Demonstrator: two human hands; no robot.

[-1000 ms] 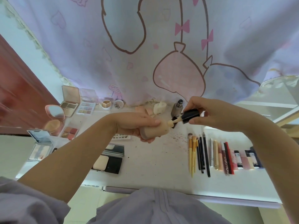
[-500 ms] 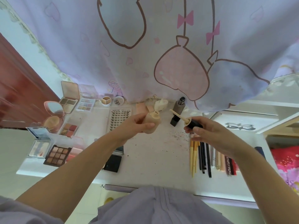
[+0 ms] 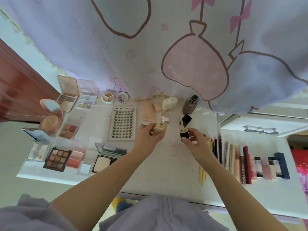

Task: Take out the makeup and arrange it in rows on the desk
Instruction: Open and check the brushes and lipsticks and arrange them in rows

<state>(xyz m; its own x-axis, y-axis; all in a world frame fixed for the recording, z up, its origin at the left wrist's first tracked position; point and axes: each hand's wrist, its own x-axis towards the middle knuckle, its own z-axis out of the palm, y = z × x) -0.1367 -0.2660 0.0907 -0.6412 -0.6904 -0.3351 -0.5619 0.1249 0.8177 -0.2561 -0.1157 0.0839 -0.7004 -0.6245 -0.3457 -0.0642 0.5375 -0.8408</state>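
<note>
Separating at mid-frame, left hand now grips the uncapped bottle, right hand pinching its wand cap; placement waits.

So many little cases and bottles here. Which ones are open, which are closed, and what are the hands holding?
Beige bottle: uncapped, held in left hand.
Black cap with wand: off the bottle, held in right hand.
Brown bottle: upright, pump exposed.
Round compact: open, mirror up.
Nine-pan palette: open.
Lash tray: lying flat.
Pencils and tubes: lying side by side.
</note>
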